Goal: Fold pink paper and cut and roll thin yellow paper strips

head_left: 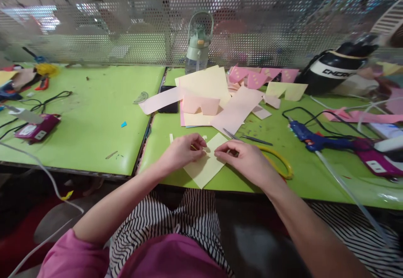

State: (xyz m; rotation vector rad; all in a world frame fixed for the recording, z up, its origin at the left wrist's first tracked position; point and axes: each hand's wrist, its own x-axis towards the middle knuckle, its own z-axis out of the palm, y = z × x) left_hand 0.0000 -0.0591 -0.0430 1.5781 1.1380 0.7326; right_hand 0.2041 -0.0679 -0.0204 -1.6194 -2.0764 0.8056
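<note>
A pale yellow sheet of paper [203, 173] lies turned like a diamond at the table's front edge. Over its left side is my left hand [189, 148], its fingers bent together at a tiny pale piece near the sheet's middle; what they grip is too small to make out. My right hand [234, 152] is over the right side, thumb and forefinger pinched, with anything between them hidden. Scissors with yellow handles [288, 166] lie beside and partly behind my right hand, blades pointing away. Small pale paper scraps [171, 137] lie behind my left hand.
Pink and cream papers [204, 80] are piled behind, partly over a black phone [168, 106]. A bottle [197, 53] stands by the perforated screen. At right are a blue glue gun [310, 137], cables and a black bottle [333, 70]. A magenta box [37, 129] sits at left.
</note>
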